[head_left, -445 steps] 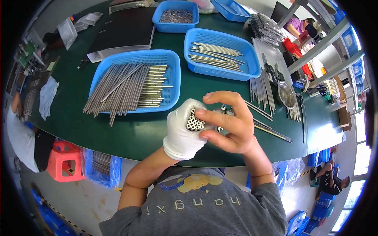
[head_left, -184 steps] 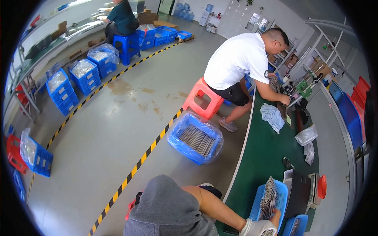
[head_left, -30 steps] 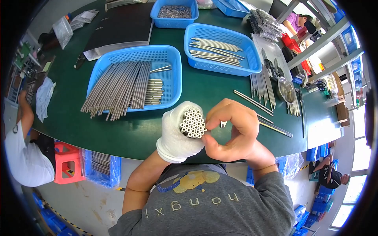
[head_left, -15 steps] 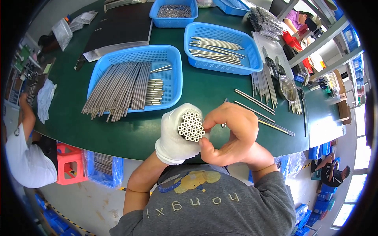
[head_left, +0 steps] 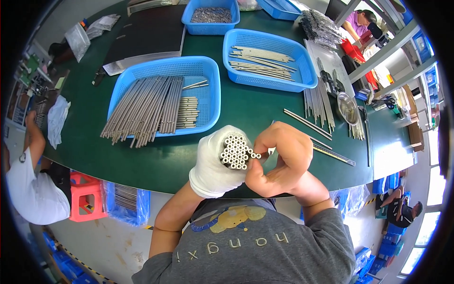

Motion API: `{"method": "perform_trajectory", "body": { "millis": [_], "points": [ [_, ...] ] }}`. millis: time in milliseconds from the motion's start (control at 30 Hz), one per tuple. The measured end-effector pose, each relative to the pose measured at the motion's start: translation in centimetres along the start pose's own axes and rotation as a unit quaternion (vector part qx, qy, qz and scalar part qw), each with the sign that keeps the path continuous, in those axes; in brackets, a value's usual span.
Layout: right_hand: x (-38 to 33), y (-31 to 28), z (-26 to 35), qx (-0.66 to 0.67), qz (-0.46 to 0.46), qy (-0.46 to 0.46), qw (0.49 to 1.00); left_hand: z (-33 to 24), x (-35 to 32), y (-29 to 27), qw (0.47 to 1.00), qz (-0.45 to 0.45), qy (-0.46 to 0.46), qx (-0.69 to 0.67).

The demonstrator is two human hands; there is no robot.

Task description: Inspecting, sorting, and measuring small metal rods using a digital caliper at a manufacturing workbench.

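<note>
Two tubes [head_left: 256, 155] newly out from bundle [head_left: 234, 154], between left hand [head_left: 208, 165] and right hand [head_left: 287, 158]

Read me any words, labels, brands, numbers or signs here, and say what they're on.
Grey T-shirt: one line of pale, upside-down lettering; legible, but I won't copy it out.
Graduated metal scale beside the right hand: markings too small to read.
Metal tubes in the gloved left hand: no text discernible.

Dark green flat-topped bench [head_left: 146, 163] is filling the middle; red plastic stool [head_left: 98, 189] is standing on grey floor [head_left: 123, 232] off its near-left edge; bright windows [head_left: 433, 187] are glowing beyond its right edge.
</note>
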State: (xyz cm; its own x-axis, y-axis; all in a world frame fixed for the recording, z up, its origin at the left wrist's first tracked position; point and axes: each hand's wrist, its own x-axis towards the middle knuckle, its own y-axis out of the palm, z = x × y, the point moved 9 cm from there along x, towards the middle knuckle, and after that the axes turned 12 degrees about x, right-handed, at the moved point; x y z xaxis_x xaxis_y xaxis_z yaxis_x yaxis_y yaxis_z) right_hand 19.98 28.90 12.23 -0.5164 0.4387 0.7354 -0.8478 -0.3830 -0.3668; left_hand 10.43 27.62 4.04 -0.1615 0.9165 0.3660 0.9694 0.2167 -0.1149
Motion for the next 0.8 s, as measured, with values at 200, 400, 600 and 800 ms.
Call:
{"method": "perform_trajectory", "body": {
  "millis": [200, 400, 600, 800],
  "points": [
    [0.3, 0.2, 0.3, -0.001, -0.002, 0.024, 1.000, 0.3, -0.2, -0.1, 0.999, -0.012, -0.033, -0.017],
    [0.4, 0.3, -0.1, 0.014, 0.023, 0.028, 0.999, 1.0, -0.3, -0.2, 0.998, -0.020, -0.065, -0.016],
    [0.7, 0.0, 0.1, 0.007, 0.043, -0.010, 0.999, 1.1, -0.5, 0.1, 0.996, -0.012, -0.053, -0.069],
    [0.9, -0.1, 1.9, -0.026, 0.039, -0.102, 0.994, 0.8, -0.5, 0.0, 1.000, -0.002, -0.019, -0.003]
  ]
}}
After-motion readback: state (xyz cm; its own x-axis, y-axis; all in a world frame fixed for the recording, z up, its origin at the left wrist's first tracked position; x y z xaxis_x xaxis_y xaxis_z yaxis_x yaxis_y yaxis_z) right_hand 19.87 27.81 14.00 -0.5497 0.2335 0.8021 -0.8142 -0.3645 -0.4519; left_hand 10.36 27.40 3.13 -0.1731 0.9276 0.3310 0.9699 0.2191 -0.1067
